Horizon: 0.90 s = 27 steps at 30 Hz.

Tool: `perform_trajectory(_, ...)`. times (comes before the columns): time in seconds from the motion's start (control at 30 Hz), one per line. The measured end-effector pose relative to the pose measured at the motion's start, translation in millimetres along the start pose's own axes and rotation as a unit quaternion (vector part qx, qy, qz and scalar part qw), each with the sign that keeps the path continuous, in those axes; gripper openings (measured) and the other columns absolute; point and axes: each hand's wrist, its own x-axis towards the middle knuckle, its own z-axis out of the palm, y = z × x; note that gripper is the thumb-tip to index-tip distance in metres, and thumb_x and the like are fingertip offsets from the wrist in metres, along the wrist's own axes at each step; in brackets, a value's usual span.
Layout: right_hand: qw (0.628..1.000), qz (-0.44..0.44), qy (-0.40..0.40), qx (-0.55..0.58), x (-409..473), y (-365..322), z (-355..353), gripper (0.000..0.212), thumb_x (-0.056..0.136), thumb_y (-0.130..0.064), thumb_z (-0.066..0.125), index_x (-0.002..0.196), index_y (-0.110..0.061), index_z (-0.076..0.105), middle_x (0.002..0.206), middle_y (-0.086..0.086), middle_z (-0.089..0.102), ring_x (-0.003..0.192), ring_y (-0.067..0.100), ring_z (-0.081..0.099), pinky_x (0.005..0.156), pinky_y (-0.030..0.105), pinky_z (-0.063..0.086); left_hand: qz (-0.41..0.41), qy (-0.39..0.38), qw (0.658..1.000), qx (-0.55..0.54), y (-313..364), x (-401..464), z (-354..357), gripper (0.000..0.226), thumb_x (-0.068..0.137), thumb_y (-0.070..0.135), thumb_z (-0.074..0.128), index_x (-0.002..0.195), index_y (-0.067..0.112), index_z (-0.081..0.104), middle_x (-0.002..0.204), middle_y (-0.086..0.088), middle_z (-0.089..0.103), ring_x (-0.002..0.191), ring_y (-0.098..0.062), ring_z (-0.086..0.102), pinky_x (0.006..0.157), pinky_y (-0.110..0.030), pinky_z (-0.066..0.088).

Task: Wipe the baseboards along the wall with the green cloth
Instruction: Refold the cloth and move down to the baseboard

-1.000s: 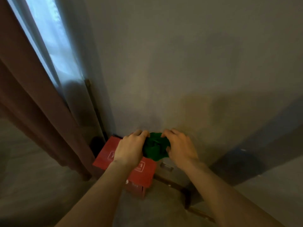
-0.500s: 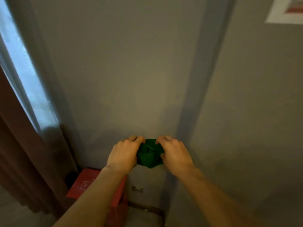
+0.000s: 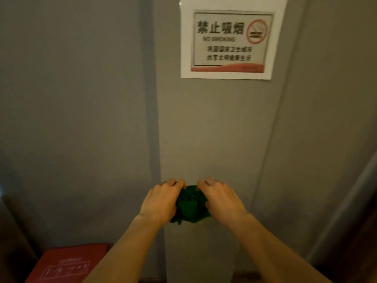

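Note:
A bunched dark green cloth (image 3: 190, 205) is held up in front of a grey wall (image 3: 204, 129). My left hand (image 3: 161, 201) grips its left side and my right hand (image 3: 220, 199) grips its right side, fingers curled into the fabric. Both hands are well above the floor. A dark strip of baseboard (image 3: 244, 277) shows at the very bottom edge, under the wall and between my forearms; most of it is hidden.
A red box (image 3: 65, 264) sits low at the bottom left against the wall. A no-smoking sign (image 3: 230, 39) hangs on the projecting wall column above the hands. A dark curtain edge (image 3: 359, 231) runs down the right side.
The view has tilted upward and shifted right: the sign has come fully into sight, the window and curtain on the left have left the frame. Both hands keep hold of the cloth.

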Motion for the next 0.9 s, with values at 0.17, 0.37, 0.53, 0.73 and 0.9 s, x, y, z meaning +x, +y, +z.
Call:
perform_trajectory(0.17, 0.999, 0.024, -0.016, -0.043, -25, 23, -11, 0.046, 0.082, 0.004, 0.062, 0.123, -0.013, 0.05, 0.116, 0.013, 0.055, 0.104, 0.035, 0.056, 0.077, 0.043, 0.047, 0.039, -0.015, 0.999, -0.002, 36, 10, 5, 0.039, 0.091, 0.007, 0.061, 0.124, 0.023, 0.049, 0.119, -0.004, 0.058, 0.103, -0.03, 0.061, 0.079, -0.043, 0.054)
perform_trajectory(0.37, 0.998, 0.046, -0.016, -0.051, -32, 25, -6, 0.044, 0.083, 0.003, 0.061, 0.123, -0.013, 0.051, 0.117, 0.012, 0.055, 0.104, 0.035, 0.056, 0.076, 0.042, 0.045, 0.061, -0.021, 0.998, -0.014, 39, 11, 12, 0.036, 0.092, 0.008, 0.06, 0.123, 0.021, 0.049, 0.117, -0.005, 0.057, 0.102, -0.03, 0.06, 0.076, -0.042, 0.052)
perform_trajectory(0.53, 0.997, 0.05, -0.021, -0.05, -30, 14, 11, 0.039, 0.084, 0.001, 0.06, 0.121, -0.011, 0.051, 0.115, 0.013, 0.055, 0.102, 0.035, 0.057, 0.077, 0.043, 0.046, 0.07, -0.033, 0.997, -0.022, 24, 9, 22, 0.037, 0.091, 0.007, 0.062, 0.123, 0.021, 0.049, 0.116, -0.006, 0.058, 0.101, -0.03, 0.06, 0.075, -0.04, 0.051)
perform_trajectory(0.73, 0.997, 0.06, -0.037, -0.044, -25, 4, 33, 0.038, 0.084, 0.0, 0.06, 0.12, -0.011, 0.052, 0.114, 0.012, 0.056, 0.1, 0.034, 0.057, 0.078, 0.044, 0.049, 0.077, -0.059, 0.995, -0.027, 6, 5, 43, 0.039, 0.089, 0.01, 0.066, 0.121, 0.021, 0.049, 0.114, -0.006, 0.059, 0.099, -0.031, 0.061, 0.075, -0.044, 0.054)
perform_trajectory(0.9, 0.996, 0.07, -0.046, -0.042, -24, 3, 50, 0.037, 0.085, -0.002, 0.06, 0.12, -0.012, 0.053, 0.113, 0.012, 0.056, 0.099, 0.035, 0.058, 0.075, 0.044, 0.049, 0.076, -0.066, 0.994, -0.037, 0, 3, 60, 0.037, 0.088, 0.008, 0.065, 0.119, 0.02, 0.05, 0.11, -0.007, 0.059, 0.098, -0.033, 0.061, 0.073, -0.045, 0.053)
